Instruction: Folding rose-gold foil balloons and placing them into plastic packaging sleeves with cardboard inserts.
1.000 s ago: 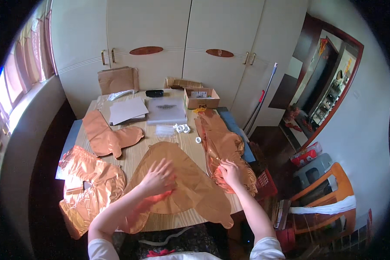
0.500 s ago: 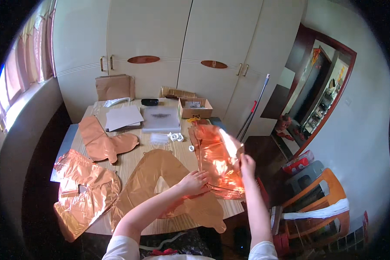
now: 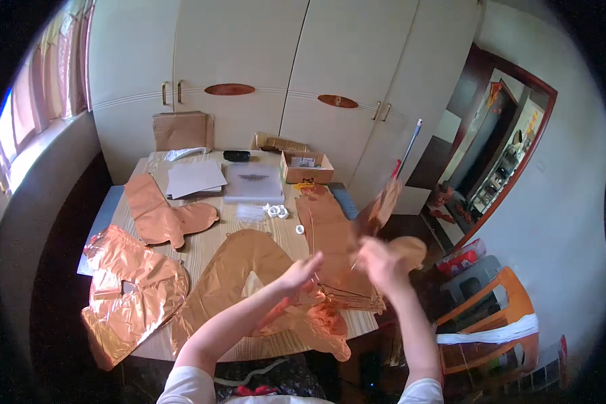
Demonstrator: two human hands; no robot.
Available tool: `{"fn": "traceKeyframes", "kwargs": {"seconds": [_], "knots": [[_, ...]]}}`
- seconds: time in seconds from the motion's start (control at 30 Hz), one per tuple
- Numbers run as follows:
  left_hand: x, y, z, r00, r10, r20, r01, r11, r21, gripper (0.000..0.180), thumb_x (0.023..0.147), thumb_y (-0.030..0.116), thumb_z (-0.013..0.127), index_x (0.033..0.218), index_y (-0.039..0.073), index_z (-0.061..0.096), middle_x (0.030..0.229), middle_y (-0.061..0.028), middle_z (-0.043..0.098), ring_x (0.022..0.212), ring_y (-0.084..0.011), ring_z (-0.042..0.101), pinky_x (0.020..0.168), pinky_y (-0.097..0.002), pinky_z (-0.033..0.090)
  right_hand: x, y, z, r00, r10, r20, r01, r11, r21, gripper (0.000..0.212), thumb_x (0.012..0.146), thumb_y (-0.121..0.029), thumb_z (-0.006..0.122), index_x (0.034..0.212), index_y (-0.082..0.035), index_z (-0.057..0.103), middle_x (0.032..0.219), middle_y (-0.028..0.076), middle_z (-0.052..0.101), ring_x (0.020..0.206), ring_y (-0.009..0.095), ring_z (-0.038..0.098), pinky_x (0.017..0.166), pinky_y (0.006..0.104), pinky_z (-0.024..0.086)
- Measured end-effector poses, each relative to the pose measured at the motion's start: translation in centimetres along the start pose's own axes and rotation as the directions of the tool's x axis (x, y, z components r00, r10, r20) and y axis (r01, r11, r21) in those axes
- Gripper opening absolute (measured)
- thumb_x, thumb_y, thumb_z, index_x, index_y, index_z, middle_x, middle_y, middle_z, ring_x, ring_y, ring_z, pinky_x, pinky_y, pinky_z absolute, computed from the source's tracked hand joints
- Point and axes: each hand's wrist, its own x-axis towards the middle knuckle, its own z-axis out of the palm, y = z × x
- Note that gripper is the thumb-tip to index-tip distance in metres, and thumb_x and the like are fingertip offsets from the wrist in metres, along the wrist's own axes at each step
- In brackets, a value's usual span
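Several flat copper-coloured foil balloons lie on the table. My right hand point(image 3: 382, 264), blurred by motion, is closed on a foil balloon point(image 3: 378, 205) at the table's right side; part of that balloon stands up above the hand and a rounded end sticks out to the right. Beside it, my left hand point(image 3: 300, 272) hovers over the table with its fingers stretched out, nothing visible in them. Another foil balloon point(image 3: 326, 236) lies flat just beyond the hands. Beneath my left forearm rests an arch-shaped foil balloon point(image 3: 239, 259) with a small opening in its middle.
At the left are a shiny crumpled foil balloon point(image 3: 141, 303) and a matte one point(image 3: 158, 212). Farther back stand white sheets point(image 3: 194, 178), a clear plastic case point(image 3: 254, 183), white ribbon rolls point(image 3: 276, 211) and an open cardboard box point(image 3: 307, 167). A wooden chair point(image 3: 512, 296) stands to the right.
My right hand has swung the shiny foil up and over to the right, uncovering matte foil beneath. My left hand has lifted off the foil, its fingers stretching out. The view has shifted slightly.
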Motion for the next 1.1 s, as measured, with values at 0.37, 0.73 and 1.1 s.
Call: {"fn": "traceKeyframes", "kwargs": {"seconds": [0.37,0.73,1.1], "knots": [[-3.5,-0.7,-3.0,1.0,-0.008,-0.03,0.017,0.952,0.305,0.085,0.073,0.033,0.079,0.139,0.003,0.034,0.101,-0.0131,0.066,0.089,-0.0221,0.065,0.079,-0.0341,0.052,-4.2,-16.3,0.1,0.885,-0.249,0.393,0.237,0.968,0.079,0.009,0.077,-0.018,0.061,0.085,-0.015,0.062,0.086,-0.002,0.063,0.071,0.011,0.062,0.055,0.0242,0.049],[-5.8,3.4,-1.7,0.991,0.108,-0.078,-0.05,0.841,0.539,0.073,0.08,0.036,0.068,0.137,0.002,0.038,0.111,-0.0256,0.063,0.107,-0.0406,0.059,0.09,-0.0435,0.049,-4.7,-17.6,1.4,0.875,-0.257,0.411,0.242,0.966,0.089,0.004,0.076,-0.017,0.058,0.075,-0.014,0.056,0.07,-0.001,0.052,0.065,0.012,0.06,0.053,0.0255,0.049],[-6.6,2.2,-8.3,0.862,0.276,-0.425,-0.016,0.854,0.521,0.026,0.082,0.022,0.065,0.103,0.006,0.063,0.086,-0.0166,0.068,0.084,-0.0337,0.067,0.074,-0.0412,0.052,-5.3,-19.6,2.7,0.908,-0.168,0.384,0.185,0.983,-0.006,0.007,0.077,-0.018,0.06,0.082,-0.014,0.059,0.078,-0.001,0.056,0.067,0.011,0.06,0.054,0.0258,0.049]]}}
